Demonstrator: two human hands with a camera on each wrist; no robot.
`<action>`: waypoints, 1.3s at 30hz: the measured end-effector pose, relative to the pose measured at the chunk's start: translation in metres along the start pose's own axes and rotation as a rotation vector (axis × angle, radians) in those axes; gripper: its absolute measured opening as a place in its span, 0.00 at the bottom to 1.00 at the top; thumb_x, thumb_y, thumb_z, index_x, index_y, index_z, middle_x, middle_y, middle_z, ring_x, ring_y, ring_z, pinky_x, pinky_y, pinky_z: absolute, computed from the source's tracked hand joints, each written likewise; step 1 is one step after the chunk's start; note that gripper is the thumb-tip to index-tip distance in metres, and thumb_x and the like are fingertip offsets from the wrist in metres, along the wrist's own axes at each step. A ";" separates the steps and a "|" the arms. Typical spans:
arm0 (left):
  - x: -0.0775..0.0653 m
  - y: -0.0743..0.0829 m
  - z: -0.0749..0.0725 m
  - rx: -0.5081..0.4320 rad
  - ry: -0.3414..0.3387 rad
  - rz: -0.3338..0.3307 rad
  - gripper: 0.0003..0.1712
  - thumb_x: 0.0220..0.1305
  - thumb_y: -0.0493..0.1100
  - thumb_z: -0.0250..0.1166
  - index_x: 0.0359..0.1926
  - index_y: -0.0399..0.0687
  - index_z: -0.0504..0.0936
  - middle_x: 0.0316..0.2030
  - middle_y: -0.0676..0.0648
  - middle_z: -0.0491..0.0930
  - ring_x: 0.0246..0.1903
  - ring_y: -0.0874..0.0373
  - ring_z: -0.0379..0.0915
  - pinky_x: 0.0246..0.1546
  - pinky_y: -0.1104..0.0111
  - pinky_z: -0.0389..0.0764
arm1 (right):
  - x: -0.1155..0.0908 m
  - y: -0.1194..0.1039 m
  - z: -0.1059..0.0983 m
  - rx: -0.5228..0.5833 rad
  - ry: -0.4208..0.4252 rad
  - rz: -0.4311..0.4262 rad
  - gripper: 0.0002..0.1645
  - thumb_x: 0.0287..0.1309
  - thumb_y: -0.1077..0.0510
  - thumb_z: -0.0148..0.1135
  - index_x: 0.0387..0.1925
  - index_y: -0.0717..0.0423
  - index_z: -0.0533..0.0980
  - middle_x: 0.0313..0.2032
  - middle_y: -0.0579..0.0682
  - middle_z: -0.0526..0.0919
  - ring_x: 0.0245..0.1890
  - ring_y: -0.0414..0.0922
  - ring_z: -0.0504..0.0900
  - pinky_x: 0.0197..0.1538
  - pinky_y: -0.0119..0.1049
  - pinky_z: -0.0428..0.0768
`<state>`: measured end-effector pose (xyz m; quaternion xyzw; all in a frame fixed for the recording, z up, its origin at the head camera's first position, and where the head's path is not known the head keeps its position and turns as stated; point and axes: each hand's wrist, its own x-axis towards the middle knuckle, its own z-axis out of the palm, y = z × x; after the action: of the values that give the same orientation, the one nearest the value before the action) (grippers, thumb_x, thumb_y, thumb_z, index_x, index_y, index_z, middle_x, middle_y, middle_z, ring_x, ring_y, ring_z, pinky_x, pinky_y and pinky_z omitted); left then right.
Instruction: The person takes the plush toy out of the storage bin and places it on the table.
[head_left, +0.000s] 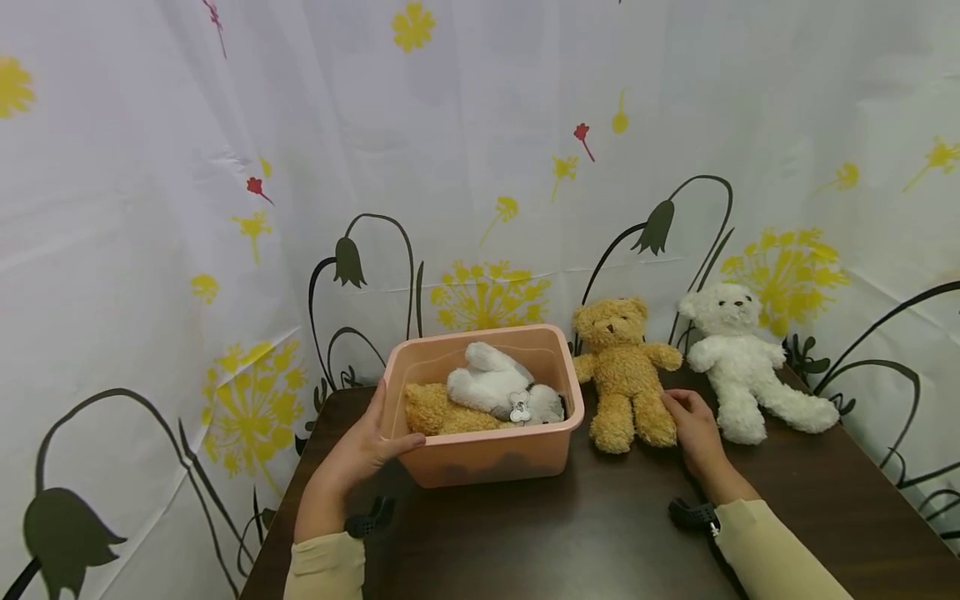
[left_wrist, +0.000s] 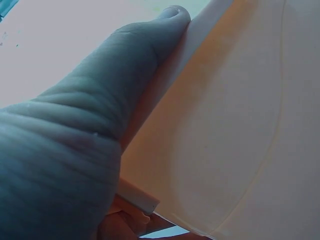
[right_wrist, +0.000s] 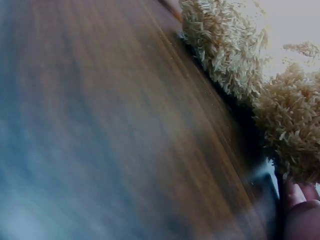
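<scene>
My left hand [head_left: 363, 446] grips the left end of a peach plastic bin [head_left: 491, 458], its thumb [left_wrist: 135, 55] lying along the rim. Inside the bin lie a golden-brown plush toy [head_left: 429, 408] and a white and grey plush toy [head_left: 480, 387] with a bone-shaped tag [head_left: 520, 407]. To the right of the bin, a golden-brown teddy bear [head_left: 624, 371] sits upright. My right hand [head_left: 697, 433] holds that bear by its leg on the right side; in the right wrist view the bear's fur [right_wrist: 292, 125] hides most of the fingers.
A white teddy bear [head_left: 735, 358] leans at the back right, beyond my right hand. The dark wooden table [head_left: 555, 542] runs back to a white curtain [head_left: 480, 150] printed with flowers. Black wrist-worn devices [head_left: 693, 514] sit by both cuffs.
</scene>
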<state>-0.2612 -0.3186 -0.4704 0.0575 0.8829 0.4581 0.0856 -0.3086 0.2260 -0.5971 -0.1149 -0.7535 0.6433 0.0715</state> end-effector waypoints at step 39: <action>0.001 -0.003 0.003 -0.052 -0.004 0.003 0.74 0.56 0.60 0.76 0.78 0.74 0.22 0.81 0.39 0.38 0.70 0.40 0.65 0.69 0.45 0.67 | -0.025 -0.229 0.065 0.527 0.190 -0.588 0.05 0.71 0.63 0.55 0.36 0.57 0.73 0.21 0.50 0.67 0.20 0.47 0.64 0.27 0.37 0.64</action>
<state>-0.2619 -0.3175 -0.4748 0.0576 0.8704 0.4810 0.0879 -0.3194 0.1244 -0.3809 0.0687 -0.5535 0.7532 0.3488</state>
